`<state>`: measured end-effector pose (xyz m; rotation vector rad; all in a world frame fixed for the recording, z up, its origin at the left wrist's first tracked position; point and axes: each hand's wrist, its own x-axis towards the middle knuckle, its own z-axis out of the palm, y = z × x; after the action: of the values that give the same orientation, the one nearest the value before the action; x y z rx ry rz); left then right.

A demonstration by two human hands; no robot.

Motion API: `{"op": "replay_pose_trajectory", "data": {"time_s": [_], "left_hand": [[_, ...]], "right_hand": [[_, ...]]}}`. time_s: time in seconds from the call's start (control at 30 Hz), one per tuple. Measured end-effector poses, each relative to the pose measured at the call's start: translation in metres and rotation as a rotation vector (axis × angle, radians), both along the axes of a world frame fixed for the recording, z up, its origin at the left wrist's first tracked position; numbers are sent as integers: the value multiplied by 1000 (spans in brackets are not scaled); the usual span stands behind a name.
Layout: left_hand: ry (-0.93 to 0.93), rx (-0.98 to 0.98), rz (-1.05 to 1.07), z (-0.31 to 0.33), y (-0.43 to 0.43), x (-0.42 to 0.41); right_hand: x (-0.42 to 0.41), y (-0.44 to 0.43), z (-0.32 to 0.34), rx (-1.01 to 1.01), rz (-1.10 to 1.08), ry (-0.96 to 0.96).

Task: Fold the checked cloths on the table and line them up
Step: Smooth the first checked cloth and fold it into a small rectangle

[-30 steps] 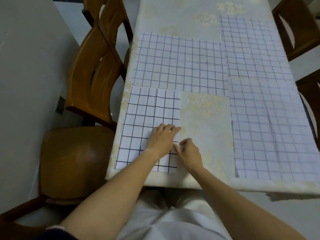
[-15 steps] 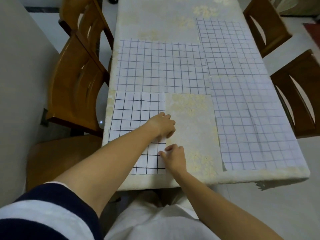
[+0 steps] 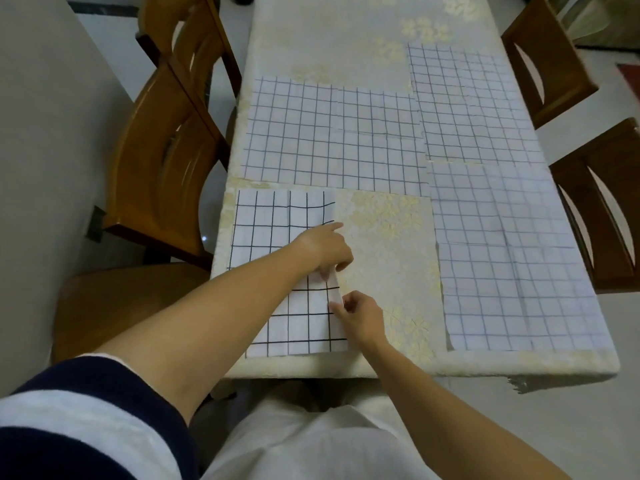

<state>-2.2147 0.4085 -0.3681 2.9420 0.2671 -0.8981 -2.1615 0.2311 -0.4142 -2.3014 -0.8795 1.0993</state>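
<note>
Folded cloth (image 3: pixel 277 244): lying at the near left corner of the table as a tall rectangle of white fabric with a bold, dark, wide-spaced check; resting flat except along the right edge, rising there in a small soft ridge between the two hands.
Left hand (image 3: pixel 325 249): reaching across the folded cloth to that right edge, forefinger stretching out along it, the other fingers curling down and pinching the raised hem.
Right hand (image 3: pixel 363 318): sitting just nearer on the same edge, fingers curling in, fingertips nipping the lifted hem.
Wide cloth (image 3: pixel 332 140): lying spread open just beyond the folded cloth, a broad rectangle with a thinner, paler grid, showing faint straight creases.
Far cloth (image 3: pixel 471 105): lying open at the far right, touching the wide cloth's right side.
Near cloth (image 3: pixel 512 258): spreading open along the right side down to the near edge, creasing in straight lines, keeping bare table between itself and the folded cloth.
Table (image 3: pixel 388 244): wearing a cream covering with a pale yellow flower pattern, rounding softly at the near edge.
Chairs (image 3: pixel 166 161): standing at both long sides, glossy brown wood with curved, slotted backs.
Sleeve (image 3: pixel 86 420): showing broad navy and white bands at bottom left.
</note>
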Motion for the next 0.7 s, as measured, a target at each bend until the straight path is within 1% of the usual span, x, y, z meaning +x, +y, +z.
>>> {"op": "replay_pose_trajectory", "data": {"time_s": [0.07,0.13,0.27,0.37,0.43,0.5,0.6,0.7], "left_hand": [[-48,19,-19,-1,10,-4],[-116,-8,27,4,20,-9],[-257,-199,331,21,44,-29],[-315,-328,591,21,58,-48],[-336,-357,732,14,64,-61],[-343,-340,851,3,66,-73],[-411,-330,1041,-15,65,-89],[-423,-284,1144,-27,62,-98]], "right_hand": [[18,-3,8,-10,95,-3],[41,-2,16,-15,214,-58],[100,16,34,-85,389,-178],[139,42,40,-142,521,-336],[155,61,41,-108,523,-410],[165,77,41,-71,460,-439],[175,93,36,-58,386,-505],[179,102,30,-7,378,-609]]}}
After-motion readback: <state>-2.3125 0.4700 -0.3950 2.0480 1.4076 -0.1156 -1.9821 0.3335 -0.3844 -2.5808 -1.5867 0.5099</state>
